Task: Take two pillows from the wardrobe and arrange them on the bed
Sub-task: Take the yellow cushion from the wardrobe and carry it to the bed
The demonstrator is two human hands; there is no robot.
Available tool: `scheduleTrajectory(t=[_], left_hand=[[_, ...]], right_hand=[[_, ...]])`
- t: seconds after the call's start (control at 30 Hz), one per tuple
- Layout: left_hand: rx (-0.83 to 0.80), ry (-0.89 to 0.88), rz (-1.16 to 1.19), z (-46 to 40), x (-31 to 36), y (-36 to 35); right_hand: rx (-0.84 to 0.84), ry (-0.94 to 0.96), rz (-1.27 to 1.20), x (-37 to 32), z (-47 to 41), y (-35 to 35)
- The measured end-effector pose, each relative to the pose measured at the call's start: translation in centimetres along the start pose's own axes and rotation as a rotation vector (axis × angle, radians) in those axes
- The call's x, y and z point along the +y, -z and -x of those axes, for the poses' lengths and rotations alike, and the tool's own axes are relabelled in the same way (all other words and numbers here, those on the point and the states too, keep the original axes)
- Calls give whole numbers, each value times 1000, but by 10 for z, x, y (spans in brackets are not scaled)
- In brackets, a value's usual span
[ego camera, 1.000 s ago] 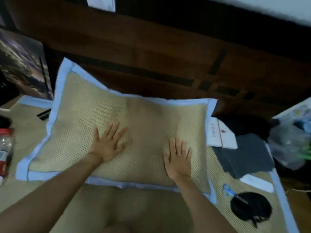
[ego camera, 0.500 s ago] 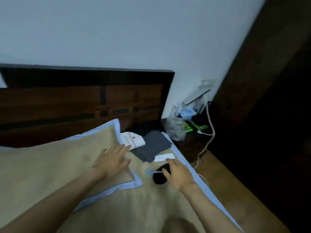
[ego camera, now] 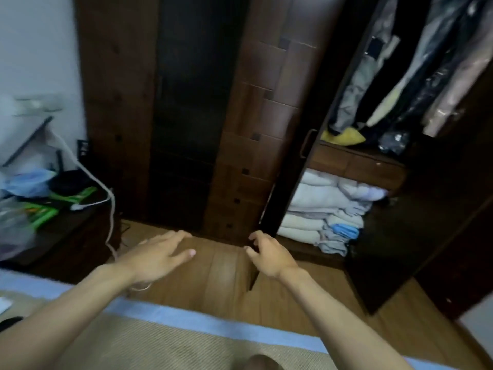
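Both hands empty: left hand [ego camera: 157,256] spread wide, right hand [ego camera: 269,256] loosely curled, over the wooden floor [ego camera: 224,284] past the bed [ego camera: 186,340] edge. Wardrobe [ego camera: 333,124] far right, door open, folded bedding [ego camera: 320,209] stacked on its lower shelf; pillows there can't be told apart. No legible writing.

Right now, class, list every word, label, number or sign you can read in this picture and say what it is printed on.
None can be read.
Green packets on the side table: any print is too blurred.
White paper on the bed edge: cut off, nothing legible.
Wardrobe, hanging clothes and folded bedding: no lettering visible.
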State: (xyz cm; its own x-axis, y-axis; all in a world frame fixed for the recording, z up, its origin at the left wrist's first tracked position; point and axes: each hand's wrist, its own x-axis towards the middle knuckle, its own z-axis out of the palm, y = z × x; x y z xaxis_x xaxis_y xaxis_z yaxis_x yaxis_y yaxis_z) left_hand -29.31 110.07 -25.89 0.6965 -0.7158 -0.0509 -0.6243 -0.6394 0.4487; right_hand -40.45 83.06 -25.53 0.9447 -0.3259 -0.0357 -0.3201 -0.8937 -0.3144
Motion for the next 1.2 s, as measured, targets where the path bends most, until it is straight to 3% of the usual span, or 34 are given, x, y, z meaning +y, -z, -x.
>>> scheduleTrajectory(t=[0.27, 0.5, 0.67, 0.97, 1.07, 1.2], left_hand=[[-123, -282, -126, -240, 207, 37], [7, -519, -230, -454, 426, 97], [47, -509, -235, -534, 488, 121], [-61, -354, -232, -676, 525, 90], [-90, -459, -291, -727, 586, 59], [-132, -763, -401, -769, 690, 1]], right_hand=[[138, -350, -128, 212, -57, 134], [274, -513, -118, 372, -118, 322], [307, -548, -81, 395, -129, 397], [365, -692, 29, 420, -98, 438], [411, -797, 156, 450, -83, 445], [518, -992, 228, 493, -87, 451]])
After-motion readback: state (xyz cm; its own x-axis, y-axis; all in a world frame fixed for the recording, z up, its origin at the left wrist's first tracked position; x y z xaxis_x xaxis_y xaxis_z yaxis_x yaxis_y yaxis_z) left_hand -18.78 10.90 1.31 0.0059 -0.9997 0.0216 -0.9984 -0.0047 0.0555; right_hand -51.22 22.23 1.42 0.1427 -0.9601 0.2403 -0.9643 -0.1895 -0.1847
